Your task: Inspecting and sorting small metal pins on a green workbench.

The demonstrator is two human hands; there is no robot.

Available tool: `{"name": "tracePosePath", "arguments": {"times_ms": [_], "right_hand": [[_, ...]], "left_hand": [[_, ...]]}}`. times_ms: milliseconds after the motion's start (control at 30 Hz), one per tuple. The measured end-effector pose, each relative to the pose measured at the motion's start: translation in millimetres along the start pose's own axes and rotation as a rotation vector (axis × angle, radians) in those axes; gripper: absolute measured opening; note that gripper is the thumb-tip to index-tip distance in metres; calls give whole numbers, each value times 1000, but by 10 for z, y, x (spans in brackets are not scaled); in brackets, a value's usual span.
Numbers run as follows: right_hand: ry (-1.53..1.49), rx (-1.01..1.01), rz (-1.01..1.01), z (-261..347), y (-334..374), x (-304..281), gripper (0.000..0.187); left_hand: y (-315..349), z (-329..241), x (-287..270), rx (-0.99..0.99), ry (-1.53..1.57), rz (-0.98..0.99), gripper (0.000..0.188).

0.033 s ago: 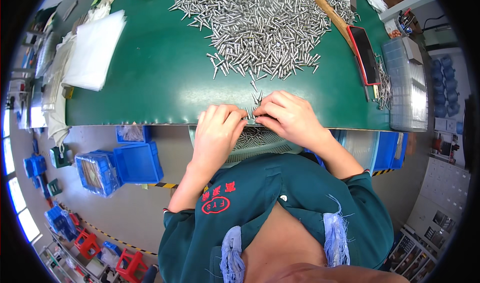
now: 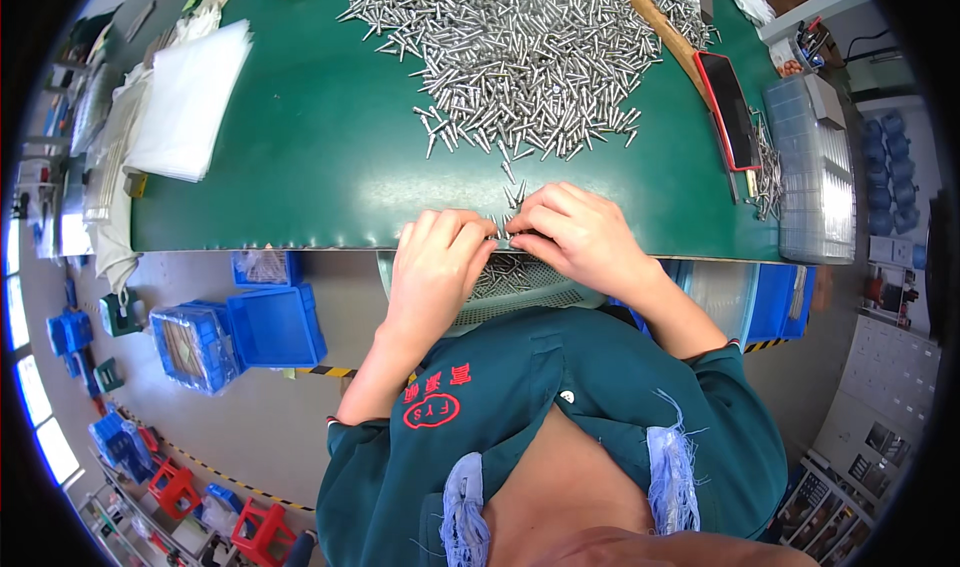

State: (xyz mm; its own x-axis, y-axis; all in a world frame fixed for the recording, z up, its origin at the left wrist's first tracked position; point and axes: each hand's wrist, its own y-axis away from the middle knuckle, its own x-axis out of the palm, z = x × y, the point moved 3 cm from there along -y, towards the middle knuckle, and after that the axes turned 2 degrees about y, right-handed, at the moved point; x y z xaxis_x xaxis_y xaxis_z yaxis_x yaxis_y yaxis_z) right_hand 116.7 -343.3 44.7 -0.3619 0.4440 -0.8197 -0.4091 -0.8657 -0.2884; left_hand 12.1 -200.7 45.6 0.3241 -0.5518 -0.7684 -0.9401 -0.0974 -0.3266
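Observation:
A large heap of small tapered metal pins (image 2: 540, 62) covers the far middle of the green table (image 2: 290, 167). A few loose pins (image 2: 515, 196) trail from it toward the near edge. At that edge my left hand (image 2: 435, 257) and my right hand (image 2: 575, 229) face each other, fingers curled and thumbs close together. Several pins stand between the fingertips of both hands, partly hidden by them. Directly below, under the table edge, a pale green mesh basket (image 2: 470, 312) holds more such pins.
Wooden strips (image 2: 660, 27) border the heap. A red-edged phone (image 2: 728, 112) leans at the right, beside clear plastic boxes (image 2: 812, 167). White sheets (image 2: 195, 102) lie at the left. Blue crates (image 2: 275, 327) stand on the floor to the left.

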Motion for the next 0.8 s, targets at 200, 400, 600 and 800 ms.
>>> {"name": "tracePosePath", "arguments": {"times_ms": [200,400,600,800], "right_hand": [[10,-4,-52,90,-58,-16,19],[67,-62,-99,59,-51,57,19],[21,-96,7,82,49,-22,16],[-91,-41,143,130,143,-79,16]], "left_hand": [[13,-10,-46,-25,53,-35,16],[274,77,44,-555,846,261,14],[373,125,469,-921,1786,526,43],[336,75,495,-982,1875,527,40]]}}
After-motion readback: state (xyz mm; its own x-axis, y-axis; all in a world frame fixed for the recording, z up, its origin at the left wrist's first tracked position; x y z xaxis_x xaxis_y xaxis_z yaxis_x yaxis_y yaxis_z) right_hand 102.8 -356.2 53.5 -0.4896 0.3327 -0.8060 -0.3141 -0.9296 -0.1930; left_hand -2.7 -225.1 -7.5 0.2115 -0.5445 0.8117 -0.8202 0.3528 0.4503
